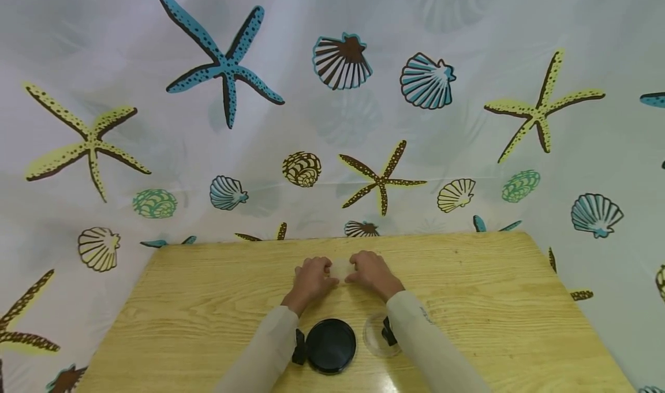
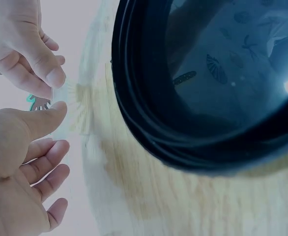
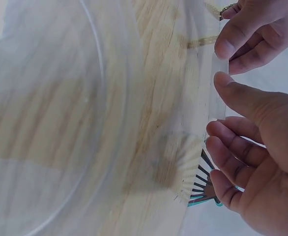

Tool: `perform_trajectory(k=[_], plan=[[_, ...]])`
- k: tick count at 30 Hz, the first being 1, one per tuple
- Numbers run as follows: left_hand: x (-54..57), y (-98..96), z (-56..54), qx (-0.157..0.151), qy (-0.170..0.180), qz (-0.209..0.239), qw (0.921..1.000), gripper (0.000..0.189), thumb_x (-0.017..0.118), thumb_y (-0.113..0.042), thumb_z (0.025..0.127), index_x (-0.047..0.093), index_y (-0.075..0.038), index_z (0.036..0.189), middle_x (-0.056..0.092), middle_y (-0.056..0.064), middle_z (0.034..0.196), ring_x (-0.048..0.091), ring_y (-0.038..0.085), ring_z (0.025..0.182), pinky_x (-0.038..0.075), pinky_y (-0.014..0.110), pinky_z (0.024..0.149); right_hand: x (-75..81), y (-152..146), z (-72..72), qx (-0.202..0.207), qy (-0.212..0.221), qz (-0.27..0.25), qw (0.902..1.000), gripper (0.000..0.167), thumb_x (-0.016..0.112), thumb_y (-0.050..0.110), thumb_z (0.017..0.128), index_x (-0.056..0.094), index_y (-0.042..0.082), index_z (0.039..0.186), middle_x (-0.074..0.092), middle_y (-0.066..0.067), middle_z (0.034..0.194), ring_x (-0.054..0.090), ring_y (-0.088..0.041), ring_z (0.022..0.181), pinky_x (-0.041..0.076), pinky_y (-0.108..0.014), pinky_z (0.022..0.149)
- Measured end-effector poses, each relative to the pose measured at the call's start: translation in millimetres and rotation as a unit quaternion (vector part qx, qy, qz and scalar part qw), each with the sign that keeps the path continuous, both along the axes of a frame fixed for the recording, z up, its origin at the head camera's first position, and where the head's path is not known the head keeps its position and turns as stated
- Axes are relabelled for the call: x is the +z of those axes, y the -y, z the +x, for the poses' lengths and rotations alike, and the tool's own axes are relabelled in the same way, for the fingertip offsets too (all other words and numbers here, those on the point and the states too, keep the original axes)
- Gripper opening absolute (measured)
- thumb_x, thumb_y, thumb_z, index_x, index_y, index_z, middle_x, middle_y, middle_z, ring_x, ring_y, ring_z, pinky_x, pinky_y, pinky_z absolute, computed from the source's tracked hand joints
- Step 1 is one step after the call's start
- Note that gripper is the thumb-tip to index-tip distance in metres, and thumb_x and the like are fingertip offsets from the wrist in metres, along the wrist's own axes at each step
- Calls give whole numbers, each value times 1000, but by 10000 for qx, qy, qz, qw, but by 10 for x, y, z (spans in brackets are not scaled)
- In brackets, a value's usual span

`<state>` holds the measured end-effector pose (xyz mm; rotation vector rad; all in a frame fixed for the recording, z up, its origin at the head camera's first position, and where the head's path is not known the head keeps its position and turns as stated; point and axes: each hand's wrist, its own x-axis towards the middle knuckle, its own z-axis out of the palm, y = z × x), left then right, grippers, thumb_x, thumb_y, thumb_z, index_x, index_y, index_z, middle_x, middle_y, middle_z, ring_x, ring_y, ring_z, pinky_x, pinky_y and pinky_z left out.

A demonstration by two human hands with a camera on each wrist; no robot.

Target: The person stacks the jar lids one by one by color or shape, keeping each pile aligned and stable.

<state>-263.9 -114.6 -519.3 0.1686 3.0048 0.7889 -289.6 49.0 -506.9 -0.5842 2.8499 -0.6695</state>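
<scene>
Near the far middle of the table, my left hand (image 1: 314,277) and right hand (image 1: 373,272) face each other with a small gap between them. Between their fingertips is a small, translucent, flat-edged piece (image 3: 219,105), pinched from both sides by thumbs and fingers. It looks pale and faint in the head view, and its exact kind cannot be told. A round black dish or lid (image 1: 331,345) lies beside my left forearm. Next to it, a clear round lid or dish (image 1: 375,344) is partly hidden by my right sleeve and wrist camera.
The light wooden table (image 1: 218,300) reaches back to a white cloth (image 1: 291,110) printed with starfish and shells. This cloth hangs behind the table and along both sides. Glare lies on the near part of the tabletop.
</scene>
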Motion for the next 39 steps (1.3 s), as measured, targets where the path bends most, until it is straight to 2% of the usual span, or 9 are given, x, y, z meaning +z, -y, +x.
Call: perform_trajectory(k=[7,13,17,21,24,30,36,39], plan=[[47,-12,23,-62,-22,94,9999,39,74,-25,83,64,-3,113,63,6,95,50,23,88,33,44,79,37,-38,32,63,82,-20,9999,28,74,24,83,53,10,73,54,-1,70,40,-13,60,29,-28,57],[128,-1,59,-23,-17,156,9999,39,75,-26,81,65,-4,112,64,6,96,50,23,89,33,45,82,118,-51,53,260,-87,69,9996,28,74,26,82,54,9,73,51,-1,69,39,-12,59,30,-27,57],[159,2,90,-122,-93,160,9998,37,76,-27,81,66,-5,109,64,5,95,50,23,88,33,45,81,165,-95,102,312,-130,107,9994,24,74,28,82,66,7,90,60,-4,82,51,-15,69,41,-29,63],[195,-9,111,-192,-123,231,9995,35,76,-27,81,66,-6,108,65,4,95,50,23,89,32,45,82,218,-149,149,237,-20,62,9997,40,73,29,83,66,5,115,65,-9,101,62,-22,89,51,-35,77],[218,-20,115,-214,-123,217,9995,35,75,-28,81,66,-7,108,64,3,95,50,22,90,32,45,83,255,-182,174,267,27,40,9996,48,72,29,84,62,4,123,65,-11,107,63,-26,96,52,-38,82],[254,-42,164,-334,-183,197,9991,35,75,-30,81,66,-8,108,65,2,96,49,20,89,31,43,80,281,-246,215,478,-185,17,9987,43,73,28,83,64,3,117,65,-11,102,62,-24,91,51,-37,78],[287,-65,256,-556,-310,190,9978,34,75,-30,81,67,-10,108,66,2,97,51,20,90,30,43,78,328,-324,296,592,-172,-275,9977,21,75,24,81,68,8,94,64,-8,91,58,-18,79,49,-34,71],[301,-80,293,-619,-335,216,9973,35,75,-30,81,67,-11,109,66,1,98,52,20,91,30,43,79,352,-360,338,656,-219,-342,9970,18,76,23,81,67,9,89,64,-7,88,56,-16,76,48,-33,69]])
